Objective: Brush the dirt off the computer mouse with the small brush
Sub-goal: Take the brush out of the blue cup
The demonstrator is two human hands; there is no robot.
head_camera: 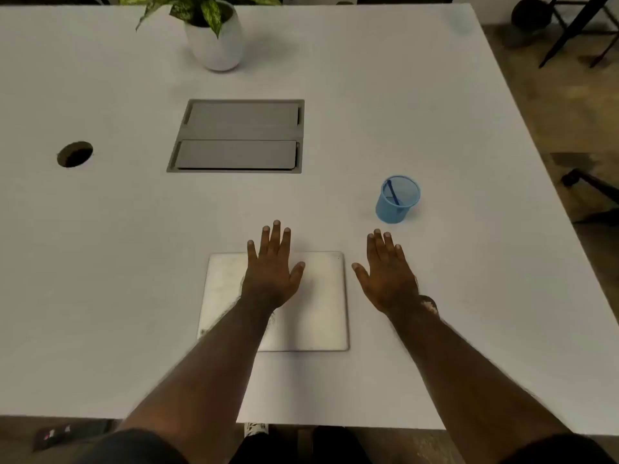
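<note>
My left hand (272, 266) lies flat, palm down, fingers spread, over a pale square mouse pad (321, 306) near the table's front edge. My right hand (385, 272) lies flat and open on the bare table just right of the pad. Neither hand holds anything. A blue mesh cup (398, 199) stands beyond my right hand, and a thin blue stick, likely the small brush (392, 192), leans inside it. No computer mouse shows anywhere; my left hand and forearm hide part of the pad.
The white table (117, 262) carries a grey double-lid cable box (239, 135) in the middle, a round cable hole (74, 154) at left and a potted plant in a white pot (216, 38) at the back. Chair legs and floor lie beyond the right edge.
</note>
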